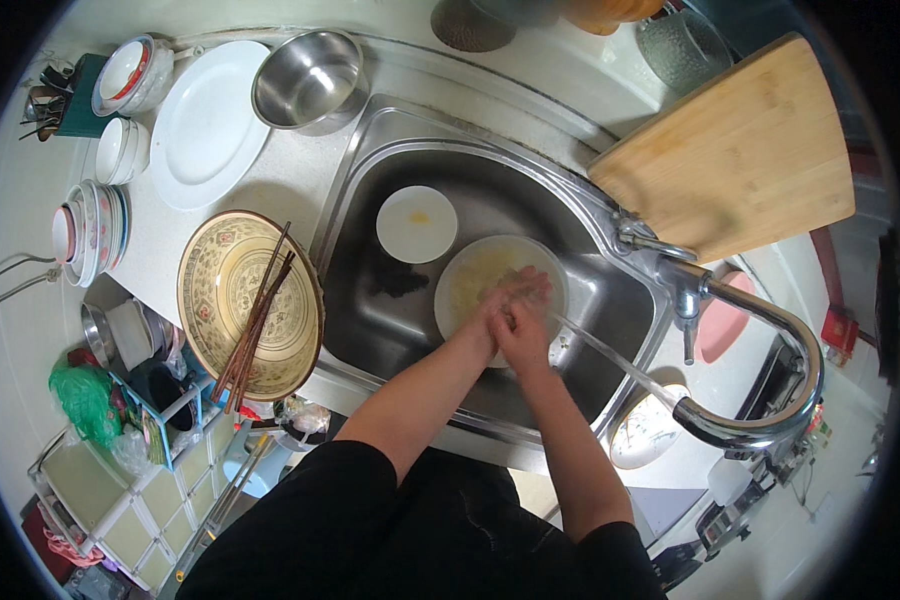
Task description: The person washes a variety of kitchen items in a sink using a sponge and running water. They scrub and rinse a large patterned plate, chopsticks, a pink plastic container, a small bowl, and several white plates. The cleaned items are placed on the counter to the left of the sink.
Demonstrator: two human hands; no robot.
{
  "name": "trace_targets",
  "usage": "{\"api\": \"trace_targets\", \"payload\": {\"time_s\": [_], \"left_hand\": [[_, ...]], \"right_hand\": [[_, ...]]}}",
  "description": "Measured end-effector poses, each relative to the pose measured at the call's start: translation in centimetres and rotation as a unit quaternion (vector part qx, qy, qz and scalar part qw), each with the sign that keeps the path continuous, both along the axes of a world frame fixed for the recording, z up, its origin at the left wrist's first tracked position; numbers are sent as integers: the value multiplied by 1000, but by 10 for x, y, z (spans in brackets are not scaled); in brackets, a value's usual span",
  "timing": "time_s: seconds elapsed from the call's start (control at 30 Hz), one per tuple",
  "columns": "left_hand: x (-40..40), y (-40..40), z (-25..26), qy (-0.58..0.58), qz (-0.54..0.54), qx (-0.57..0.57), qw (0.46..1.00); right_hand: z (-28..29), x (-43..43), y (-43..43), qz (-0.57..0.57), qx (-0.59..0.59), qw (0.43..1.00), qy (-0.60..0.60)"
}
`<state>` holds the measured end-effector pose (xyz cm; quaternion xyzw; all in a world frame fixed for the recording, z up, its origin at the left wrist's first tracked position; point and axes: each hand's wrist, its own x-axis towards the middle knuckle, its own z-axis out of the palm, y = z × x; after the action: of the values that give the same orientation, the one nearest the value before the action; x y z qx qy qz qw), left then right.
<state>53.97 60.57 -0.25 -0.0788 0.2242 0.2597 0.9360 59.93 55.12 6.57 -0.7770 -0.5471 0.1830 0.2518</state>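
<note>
Over a large white bowl (457, 330) in the stainless-steel sink, my two hands are together. My left hand (526, 285) has its fingers spread and holds nothing. Wrapped about its wrist is my right hand (521, 326), whose fingertips are partly hidden. A stream of water (607, 356) runs from the curved chrome faucet (810, 375) onto my hands. Cloudy yellowish liquid shows inside the bowl. Beside it, at the upper left of the sink (495, 176), rests a small white dish (412, 240) with a yellow smear. Dark wet residue (399, 281) lies on the sink floor below the dish.
Left of the sink, a patterned bowl (210, 300) carries several chopsticks (259, 326) across its rim. Beyond stand a steel pot (307, 82), a white platter (210, 127) and stacked bowls (94, 225). A wooden cutting board (742, 150) leans behind the faucet; an oval dish (649, 431) sits right.
</note>
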Motion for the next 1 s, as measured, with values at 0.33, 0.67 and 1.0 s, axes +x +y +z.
{"api": "trace_targets", "payload": {"time_s": [0.33,0.67,1.0], "left_hand": [[-20,-2,1,-36,-37,-166,985],[-70,1,45,403,-127,63,904],[-103,10,-3,383,-150,-135,901]], "right_hand": [[13,-28,26,-37,35,972,-228],[-42,48,-7,-90,-80,993,-13],[-102,-31,29,21,-154,984,-83]]}}
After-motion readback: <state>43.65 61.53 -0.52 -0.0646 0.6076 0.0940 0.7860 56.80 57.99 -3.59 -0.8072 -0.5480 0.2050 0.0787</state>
